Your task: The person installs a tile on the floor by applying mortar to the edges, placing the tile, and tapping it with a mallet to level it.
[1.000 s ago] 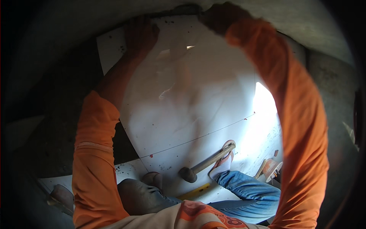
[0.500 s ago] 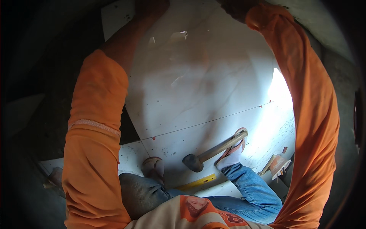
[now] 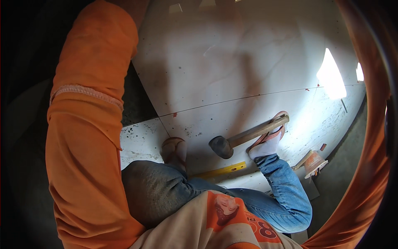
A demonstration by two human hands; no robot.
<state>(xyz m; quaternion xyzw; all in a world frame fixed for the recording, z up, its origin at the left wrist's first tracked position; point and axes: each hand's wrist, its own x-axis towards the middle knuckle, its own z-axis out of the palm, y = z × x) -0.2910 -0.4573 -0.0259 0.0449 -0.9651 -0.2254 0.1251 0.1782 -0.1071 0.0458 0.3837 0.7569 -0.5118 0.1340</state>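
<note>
Both hands are cropped from view, their grip impossible to tell; a large white tile (image 3: 207, 66) is seen lying flat beyond a mallet (image 3: 248, 135) and sandalled feet (image 3: 266, 148).

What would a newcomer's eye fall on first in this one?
Probably the bulky orange left sleeve, filling much of the picture's left side. Next, the glaring white patch on the pale tiles at right, then the dark-headed mallet lying just below and right of centre, its handle end overlapping the right sandal in view.
</note>
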